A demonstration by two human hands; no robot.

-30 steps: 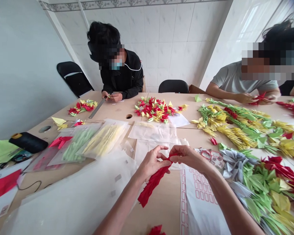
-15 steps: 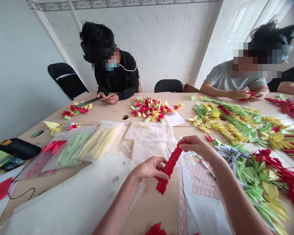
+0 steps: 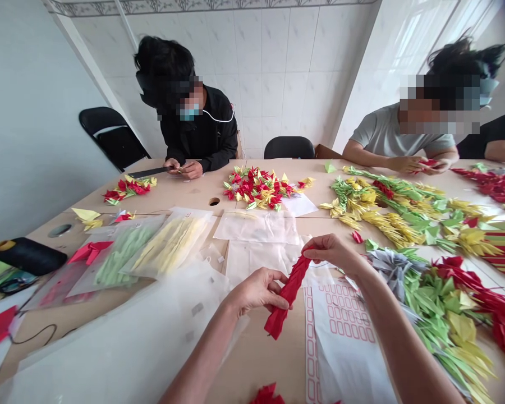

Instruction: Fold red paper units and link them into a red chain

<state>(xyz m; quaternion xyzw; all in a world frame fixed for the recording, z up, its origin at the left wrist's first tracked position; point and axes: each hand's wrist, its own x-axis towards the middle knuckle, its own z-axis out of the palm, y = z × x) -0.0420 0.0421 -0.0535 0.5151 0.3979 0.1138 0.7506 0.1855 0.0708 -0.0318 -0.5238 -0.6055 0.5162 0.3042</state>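
Note:
I hold a long red strip of stacked folded paper pieces [image 3: 289, 292] slanted above the wooden table [image 3: 269, 359]. My left hand [image 3: 255, 292] is closed round its lower half. My right hand [image 3: 334, 252] pinches its upper end. Under them lie clear plastic bags [image 3: 256, 227] and a white sheet printed with red boxes [image 3: 340, 320].
Piles of green, yellow, red and grey folded strips [image 3: 441, 297] cover the right side. A heap of small red and yellow pieces [image 3: 258, 188] lies mid-table. Bags of green and yellow pieces [image 3: 151, 244] lie left. Two people fold paper across the table; black chairs stand behind.
My hands moved apart along the red strip: the right hand went up to its top end, the left slid down, and the strip now slants straighter. My view shifted slightly right.

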